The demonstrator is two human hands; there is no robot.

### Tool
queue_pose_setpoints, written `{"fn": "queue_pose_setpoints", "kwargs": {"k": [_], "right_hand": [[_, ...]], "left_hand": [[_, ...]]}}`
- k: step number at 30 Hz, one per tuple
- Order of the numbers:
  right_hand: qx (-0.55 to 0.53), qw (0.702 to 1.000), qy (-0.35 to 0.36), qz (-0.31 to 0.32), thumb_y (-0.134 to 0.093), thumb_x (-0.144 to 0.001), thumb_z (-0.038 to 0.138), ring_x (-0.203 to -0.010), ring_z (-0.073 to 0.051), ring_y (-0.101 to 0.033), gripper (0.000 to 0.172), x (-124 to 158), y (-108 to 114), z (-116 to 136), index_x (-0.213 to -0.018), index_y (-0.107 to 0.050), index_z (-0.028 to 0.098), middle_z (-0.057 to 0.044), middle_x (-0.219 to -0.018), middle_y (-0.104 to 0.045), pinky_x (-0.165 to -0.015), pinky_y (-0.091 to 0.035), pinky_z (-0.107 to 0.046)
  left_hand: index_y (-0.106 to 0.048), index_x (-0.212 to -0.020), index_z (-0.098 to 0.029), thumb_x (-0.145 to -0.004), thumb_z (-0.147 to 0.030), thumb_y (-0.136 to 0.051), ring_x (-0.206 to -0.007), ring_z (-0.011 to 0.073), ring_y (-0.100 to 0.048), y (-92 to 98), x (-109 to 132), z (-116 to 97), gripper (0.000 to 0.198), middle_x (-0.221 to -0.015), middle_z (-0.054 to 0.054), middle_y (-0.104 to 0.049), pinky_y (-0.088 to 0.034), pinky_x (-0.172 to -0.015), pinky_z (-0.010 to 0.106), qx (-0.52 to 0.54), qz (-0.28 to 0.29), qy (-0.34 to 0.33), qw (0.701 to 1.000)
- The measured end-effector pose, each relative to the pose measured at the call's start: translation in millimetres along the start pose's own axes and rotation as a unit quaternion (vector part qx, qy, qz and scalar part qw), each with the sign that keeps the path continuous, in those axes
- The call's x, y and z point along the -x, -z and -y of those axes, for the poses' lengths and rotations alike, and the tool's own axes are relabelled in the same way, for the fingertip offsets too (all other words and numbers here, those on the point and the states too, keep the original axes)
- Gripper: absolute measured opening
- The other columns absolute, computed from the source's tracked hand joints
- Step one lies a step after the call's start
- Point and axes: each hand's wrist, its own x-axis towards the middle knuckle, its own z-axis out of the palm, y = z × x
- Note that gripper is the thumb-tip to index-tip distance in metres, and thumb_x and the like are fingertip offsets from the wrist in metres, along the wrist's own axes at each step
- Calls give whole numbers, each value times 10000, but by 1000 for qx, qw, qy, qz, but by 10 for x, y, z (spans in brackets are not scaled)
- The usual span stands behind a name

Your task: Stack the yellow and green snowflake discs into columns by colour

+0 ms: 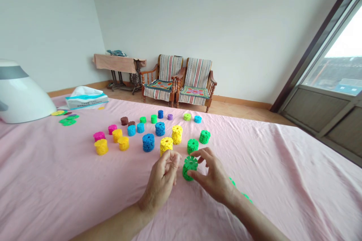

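My right hand [213,177] grips a green notched disc [190,159] between thumb and fingers, just over a short green stack [186,174] of such discs. I cannot tell whether the held disc touches the stack. To the left, my left hand [161,177] is closed with its fingertips pressed together; whatever it may hold is hidden. Behind it stands a yellow disc stack [166,143], partly covered by the fingers. Two more green stacks rise beyond my right hand, a nearer one [192,145] and a farther one [204,136]. Loose green discs [246,197] lie partly behind my right forearm.
Several stacks in blue, yellow, pink and brown [124,121] spread across the pink cloth [70,184]. At the left are a white appliance [25,98], a tissue box [86,99] and loose discs [68,121]. Two wooden chairs [195,79] stand beyond the cloth's far edge.
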Motion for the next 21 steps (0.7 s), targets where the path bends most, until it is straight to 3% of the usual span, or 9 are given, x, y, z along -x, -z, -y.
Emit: {"fn": "queue_pose_setpoints", "kwargs": {"k": [16,21], "right_hand": [[16,999,-4,29,-690,-682,153,-835,-163,-568,360,40,-65,-21,-1016,-577,225,-29,-997,-544,-756,-479,-325],[51,997,14,50,-647,-738,218,-802,-156,-573,267,22,167,-15,-993,-566,212,-37,-974,-564,-693,-469,-303]], "left_hand": [[-489,-788,-175,-887,-487,-436,-416,57,-437,10,-22,34,332,-672,-28,-515,-354,-390,168,6,5,-5,1000],[-494,-797,-173,-886,-485,-443,-426,60,-442,18,-21,27,328,-683,-30,-513,-367,-406,175,4,4,-2,1000]]}}
